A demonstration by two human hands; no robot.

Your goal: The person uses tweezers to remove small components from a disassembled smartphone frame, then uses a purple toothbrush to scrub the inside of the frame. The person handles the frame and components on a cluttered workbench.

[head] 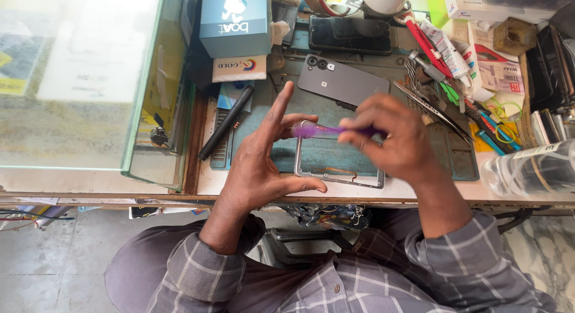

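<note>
Plaid sleeves and lap closest to the lens, forearms reaching up to the surface. Left hand props a thin silvery phone frame at its left edge: thumb under the lower corner, bent fingers against the upper corner, index finger sticking straight up and free. The frame's lower edge sits on or just over the front of the teal work mat, cannot tell if it touches. Right hand is pressed together in a pinch around a purple tool, blurred, its pale tip at the frame's upper left corner, next to the left fingers.

Handling guess: the frame is an empty rectangle of thin rails, so very light, stiff along the edges but likely to twist or bend if squeezed across the middle; smooth metal, a bit slippery. Best held at the corners or along one rail, as the left hand does now, not by the long unsupported side. The tool looks light plastic, pen-style grip near the middle.

Around: a grey phone back lies face down beyond the hands, a dark phone further up, a black pen to the left, tweezers and cluttered small tools to the right, a clear bottle at the right edge, a blue box up top.
</note>
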